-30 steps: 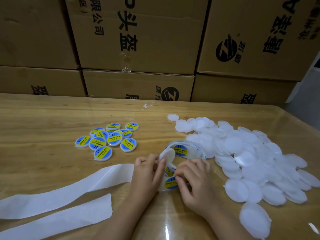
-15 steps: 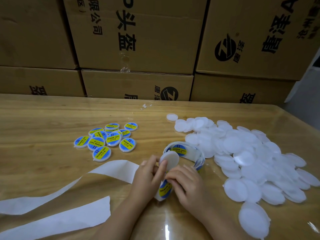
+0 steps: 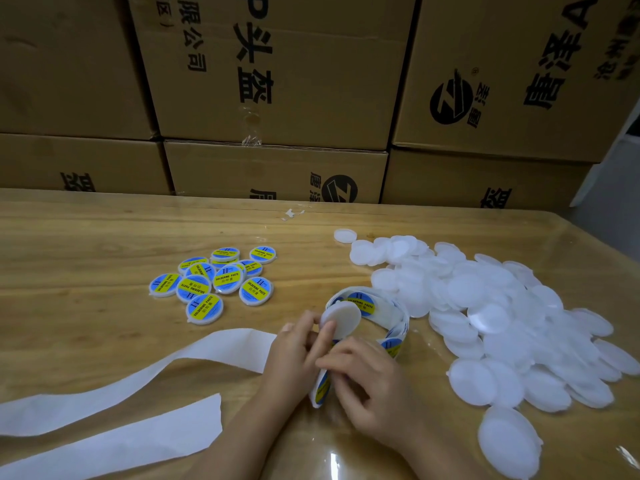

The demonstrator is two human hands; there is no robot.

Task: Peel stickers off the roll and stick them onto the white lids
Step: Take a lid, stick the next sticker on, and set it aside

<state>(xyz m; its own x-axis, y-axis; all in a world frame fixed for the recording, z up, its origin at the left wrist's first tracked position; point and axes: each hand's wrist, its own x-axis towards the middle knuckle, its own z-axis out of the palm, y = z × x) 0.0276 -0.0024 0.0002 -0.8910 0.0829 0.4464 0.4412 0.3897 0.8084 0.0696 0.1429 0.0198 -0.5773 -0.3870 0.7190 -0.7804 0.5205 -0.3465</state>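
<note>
- Cardboard boxes (image 3: 277,81): stacked behind the roll.
- Table (image 3: 86,306): wooden, under the roll.
- White lids (image 3: 502,323): blank, heaped right of the roll.
- Backing paper (image 3: 121,386): two strips, left of the roll.
- Labelled lids (image 3: 214,282): cluster beyond-left of the roll.
- Roll (image 3: 381,306): blue-yellow stickers.
- Left hand (image 3: 294,355): grips a single lid (image 3: 341,318), tilted, against the roll's near-left edge.
- Right hand (image 3: 374,386): fingers curled, pinching the roll's loose end (image 3: 322,388).

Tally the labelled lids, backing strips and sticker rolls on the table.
Labelled lids: 10 showing, some overlapping
Backing strips: 2
Sticker roll: 1
Total: 13
</note>
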